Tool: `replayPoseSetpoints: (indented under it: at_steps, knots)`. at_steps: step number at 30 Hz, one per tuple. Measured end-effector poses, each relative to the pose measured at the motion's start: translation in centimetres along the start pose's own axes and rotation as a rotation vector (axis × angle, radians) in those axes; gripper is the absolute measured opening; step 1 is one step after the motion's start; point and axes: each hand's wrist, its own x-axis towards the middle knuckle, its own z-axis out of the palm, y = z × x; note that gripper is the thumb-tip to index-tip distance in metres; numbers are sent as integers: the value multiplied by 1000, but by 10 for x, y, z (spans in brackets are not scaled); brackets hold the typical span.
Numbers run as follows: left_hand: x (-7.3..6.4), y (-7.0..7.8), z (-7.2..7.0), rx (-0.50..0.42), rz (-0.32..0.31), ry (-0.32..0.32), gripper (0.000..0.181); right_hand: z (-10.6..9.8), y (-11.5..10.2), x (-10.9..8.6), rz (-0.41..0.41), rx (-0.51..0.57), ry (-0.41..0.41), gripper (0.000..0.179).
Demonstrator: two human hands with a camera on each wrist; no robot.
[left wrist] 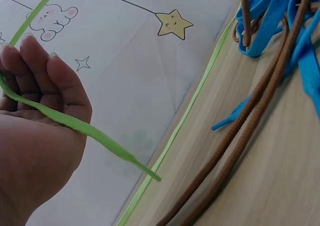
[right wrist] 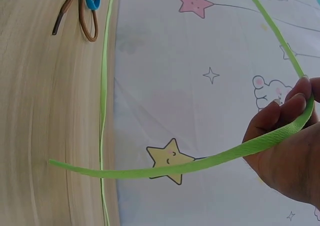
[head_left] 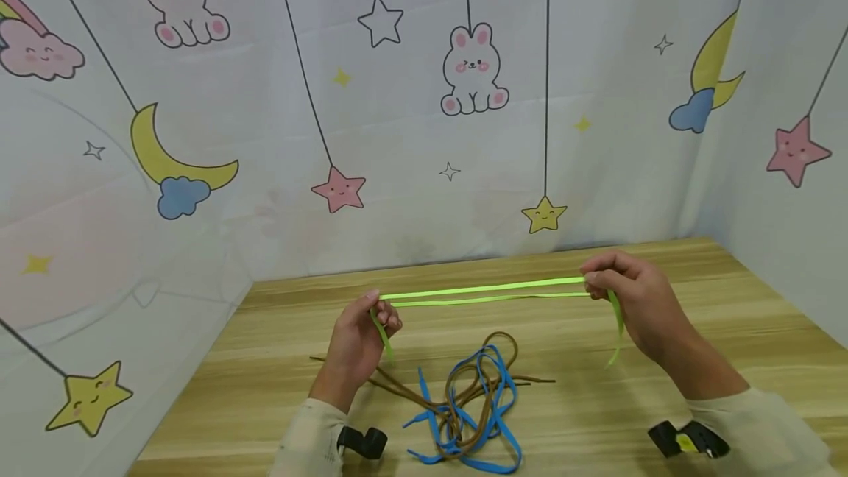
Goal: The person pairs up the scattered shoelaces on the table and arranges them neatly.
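A flat bright green shoelace stretches between both hands above the tabletop. My left hand pinches it near one end between thumb and fingers, and a short tail with a narrow tip hangs from the grip. My right hand pinches the other side, its loose tail dangling below. A second green strand runs just under the taut one; whether it belongs to the same lace I cannot tell. Below and between the hands, a blue flat shoelace and brown round laces lie tangled.
The wood-grain table meets a white cloth backdrop printed with rabbits, stars and moons at its back edge. More printed cloth stands along the right side. Black wrist mounts sit on the sleeves.
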Motion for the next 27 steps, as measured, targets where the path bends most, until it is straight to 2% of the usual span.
replayPoseSetpoints:
  at_steps: [11, 27]
  knots:
    - [-1, 0, -1, 20, -3, 16, 39, -3, 3, 1, 1, -1, 9, 14]
    - [-1, 0, -3, -13, -18, 111, 37, -2, 2, 1, 5, -13, 11, 14]
